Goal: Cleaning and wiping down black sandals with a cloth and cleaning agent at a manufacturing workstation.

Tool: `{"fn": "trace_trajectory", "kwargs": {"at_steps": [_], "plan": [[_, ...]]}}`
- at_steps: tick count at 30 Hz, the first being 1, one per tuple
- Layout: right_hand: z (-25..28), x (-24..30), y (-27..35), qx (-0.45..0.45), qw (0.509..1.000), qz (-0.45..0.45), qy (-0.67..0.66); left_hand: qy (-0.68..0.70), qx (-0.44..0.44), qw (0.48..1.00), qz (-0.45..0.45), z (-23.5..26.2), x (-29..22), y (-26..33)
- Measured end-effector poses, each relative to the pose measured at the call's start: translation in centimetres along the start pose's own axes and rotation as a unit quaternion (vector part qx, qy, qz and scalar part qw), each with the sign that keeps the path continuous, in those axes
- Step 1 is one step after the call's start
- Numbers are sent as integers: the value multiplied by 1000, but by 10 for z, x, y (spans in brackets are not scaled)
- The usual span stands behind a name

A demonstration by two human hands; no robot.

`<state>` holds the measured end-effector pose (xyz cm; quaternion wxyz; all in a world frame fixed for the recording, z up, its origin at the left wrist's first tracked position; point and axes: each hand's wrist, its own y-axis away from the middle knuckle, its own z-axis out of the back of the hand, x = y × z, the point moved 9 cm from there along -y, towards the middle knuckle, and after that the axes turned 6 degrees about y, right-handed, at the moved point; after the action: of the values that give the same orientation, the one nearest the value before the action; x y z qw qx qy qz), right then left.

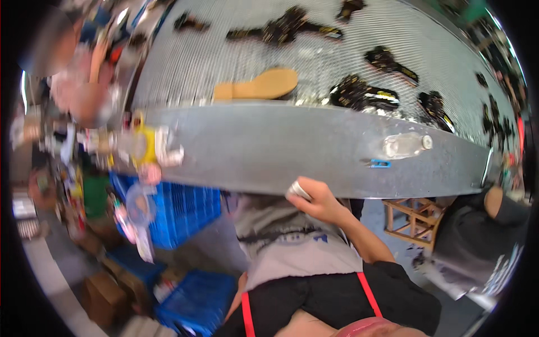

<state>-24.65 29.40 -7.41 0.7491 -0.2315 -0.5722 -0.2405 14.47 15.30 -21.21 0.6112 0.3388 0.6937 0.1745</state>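
Observation:
My right hand (319, 197) is raised to the near edge of a long grey metal ledge (264, 149), fingers closed around a small silvery object (298, 191); what the object is cannot be told. My forearm runs down to the right across my grey shirt and black apron with red straps. My left hand is not visible. Beyond the ledge runs a metal mesh belt (224, 50) carrying a tan shoe sole (264, 84) and several black shoe parts (362, 94).
A clear plastic bottle (405, 145) lies on the ledge at right, with a small blue clip (380, 164) near it. Blue crates (179, 210) stand at lower left, a wooden stool (412, 220) at right. Another person in black (483, 241) sits at far right. Yellow clutter (143, 146) crowds the ledge's left end.

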Motion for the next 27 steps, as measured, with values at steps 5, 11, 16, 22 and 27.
{"fn": "trace_trajectory", "kwargs": {"at_steps": [5,11,16,22,27], "plan": [[-44,22,-15,78,996,40,19,79,163,944,-277,-28,-348,-64],[-65,-4,3,144,986,-69,-45,131,83,966,-207,130,-90,-42],[-59,-12,9,130,981,-121,-81,192,20,980,-43,154,121,30],[-44,-34,22,73,972,-187,-121,273,-47,951,140,144,234,86],[-4,-51,44,-19,964,-229,-130,470,293,796,244,-14,106,98]]}}
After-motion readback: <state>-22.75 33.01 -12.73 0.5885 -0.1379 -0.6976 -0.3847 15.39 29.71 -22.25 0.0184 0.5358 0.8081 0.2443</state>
